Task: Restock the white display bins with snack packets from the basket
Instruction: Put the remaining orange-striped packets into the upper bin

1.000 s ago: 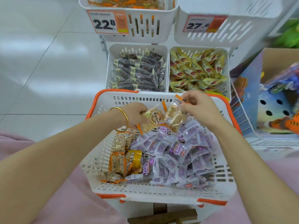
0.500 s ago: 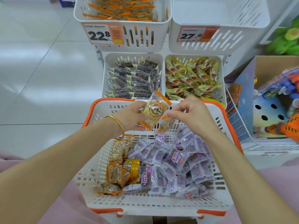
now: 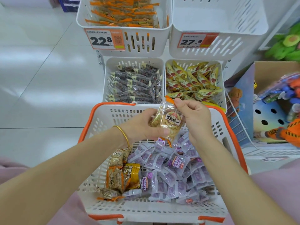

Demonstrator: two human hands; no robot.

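I observe both hands above the basket (image 3: 103,117): left hand (image 3: 142,125) grips a snack packet (image 3: 168,124) from below, right hand (image 3: 193,117) pinches its orange top edge.

You hold a clear snack packet with orange sealed ends (image 3: 168,122) upright over the far end of the white slotted plastic basket with an orange rim (image 3: 103,117). Your left hand (image 3: 142,124) grips its lower part and your right hand (image 3: 193,116) pinches its top seal. In the basket, pale purple packets (image 3: 175,163) are heaped on the right, with orange-edged nut packets (image 3: 116,177) on the left. Beyond it, the upper left white bin (image 3: 146,44) holds orange-edged packets, the lower left bin (image 3: 110,65) dark ones and the lower right bin (image 3: 219,69) yellow ones.
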